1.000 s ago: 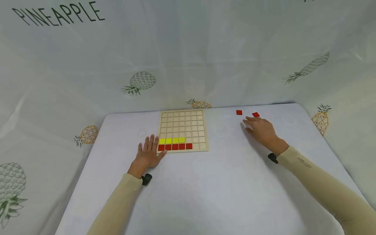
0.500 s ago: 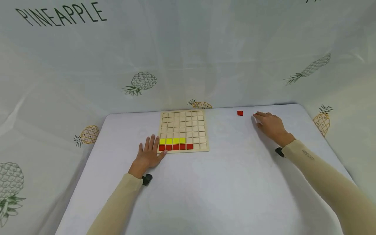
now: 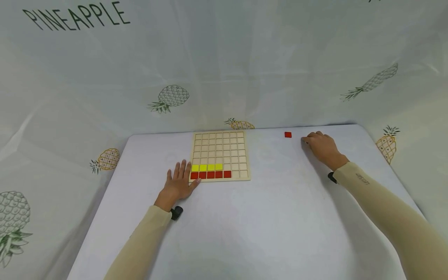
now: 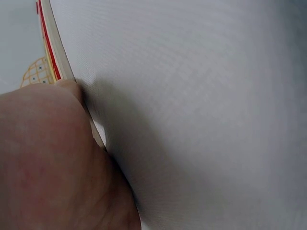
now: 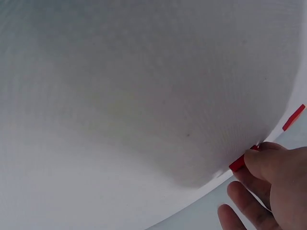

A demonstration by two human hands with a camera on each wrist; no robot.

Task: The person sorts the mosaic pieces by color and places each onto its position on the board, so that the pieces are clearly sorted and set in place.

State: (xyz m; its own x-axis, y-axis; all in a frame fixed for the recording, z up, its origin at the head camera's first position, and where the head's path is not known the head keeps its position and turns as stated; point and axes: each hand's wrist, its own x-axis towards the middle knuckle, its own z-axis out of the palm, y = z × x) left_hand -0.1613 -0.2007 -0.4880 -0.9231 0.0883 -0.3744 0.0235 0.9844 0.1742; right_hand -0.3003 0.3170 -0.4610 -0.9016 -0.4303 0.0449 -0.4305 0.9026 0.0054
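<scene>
My left hand lies flat with spread fingers at the near left corner of a pale wooden grid board, thumb over its front edge. In the left wrist view, the board's edge shows beyond the thumb. At the far right of the table, my right hand pinches a small red square tile between thumb and fingers, close over the tabletop. The head view hides that tile behind the hand. A second red tile lies to the left of this hand, apart from it.
Along the board's front row sit several red tiles, with several yellow tiles in the row behind. The white table ends at the back against a hanging sheet printed with pineapples.
My right hand has moved right to the farther red tile, and its fingers have curled and pinched it. My left hand stays by the board. The head view has shifted slightly.
</scene>
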